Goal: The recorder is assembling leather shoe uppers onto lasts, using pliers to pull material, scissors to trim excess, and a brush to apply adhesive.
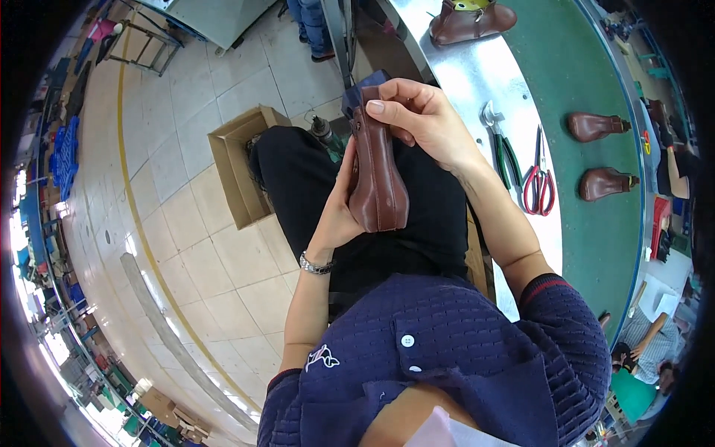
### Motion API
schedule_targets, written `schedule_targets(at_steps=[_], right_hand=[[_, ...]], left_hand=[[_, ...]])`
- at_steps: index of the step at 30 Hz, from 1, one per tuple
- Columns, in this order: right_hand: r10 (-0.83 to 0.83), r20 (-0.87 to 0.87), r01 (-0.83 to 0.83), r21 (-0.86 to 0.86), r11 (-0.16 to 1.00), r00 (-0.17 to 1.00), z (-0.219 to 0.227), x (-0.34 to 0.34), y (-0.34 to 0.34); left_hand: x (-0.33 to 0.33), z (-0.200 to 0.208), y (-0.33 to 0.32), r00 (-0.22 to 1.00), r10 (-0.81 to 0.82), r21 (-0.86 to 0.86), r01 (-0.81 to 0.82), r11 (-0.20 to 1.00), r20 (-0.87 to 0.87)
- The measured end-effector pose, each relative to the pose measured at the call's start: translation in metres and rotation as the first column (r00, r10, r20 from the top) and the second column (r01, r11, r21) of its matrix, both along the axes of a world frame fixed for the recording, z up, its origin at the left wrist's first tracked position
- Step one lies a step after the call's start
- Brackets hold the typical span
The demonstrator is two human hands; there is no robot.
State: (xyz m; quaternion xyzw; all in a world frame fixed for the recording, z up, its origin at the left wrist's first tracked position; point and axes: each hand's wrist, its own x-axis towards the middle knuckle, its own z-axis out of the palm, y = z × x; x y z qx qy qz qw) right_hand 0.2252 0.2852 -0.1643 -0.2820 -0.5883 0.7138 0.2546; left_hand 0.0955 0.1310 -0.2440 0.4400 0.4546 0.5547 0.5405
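A brown leather shoe point(380, 182) is held upright above my lap, with a seam running down its middle and its rounded, wider end toward me. My left hand point(342, 216) is wrapped round its left side and lower end, its fingers partly hidden behind the leather. At the narrow upper end, my right hand point(426, 119) pinches the edge of a strap or flap point(370, 94) between thumb and fingers. To the right, on the metal bench top point(488, 74), lie green-handled pliers point(503, 145) and red-handled scissors point(539, 179).
Another brown shoe point(473, 22) with yellow-green inside stands on the bench's far end. Two more brown shoes point(598, 127) lie on the green belt point(588, 257) at right. An open cardboard box point(238, 164) sits on the floor left of my knee. Other people work at far right.
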Motion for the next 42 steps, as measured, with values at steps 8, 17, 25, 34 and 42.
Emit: schedule_targets(at_steps=[8,17,25,34,42], right_hand=[[0.126,0.014,-0.126,0.108,0.986,0.992,-0.002,0.027,-0.021],[0.044,0.037,-0.054,0.323,0.945,0.998,-0.027,0.03,-0.038],[-0.118,-0.031,0.12,0.075,0.99,0.993,-0.028,0.02,-0.044],[0.021,-0.102,-0.024,-0.027,0.999,0.995,-0.024,0.037,-0.046],[0.029,-0.011,-0.03,-0.07,0.997,1.0,-0.016,0.051,-0.046]], left_hand=[[-0.002,-0.009,0.0,0.996,0.002,-0.033,0.001,0.999,0.09],[0.008,-0.004,0.003,0.994,-0.022,-0.032,0.026,0.999,0.105],[0.009,-0.017,-0.003,0.993,0.058,-0.128,-0.045,0.991,0.103],[0.007,-0.019,-0.009,0.987,0.061,-0.151,-0.038,0.988,0.15],[0.001,-0.027,-0.016,0.987,0.107,-0.174,-0.084,0.981,0.124]])
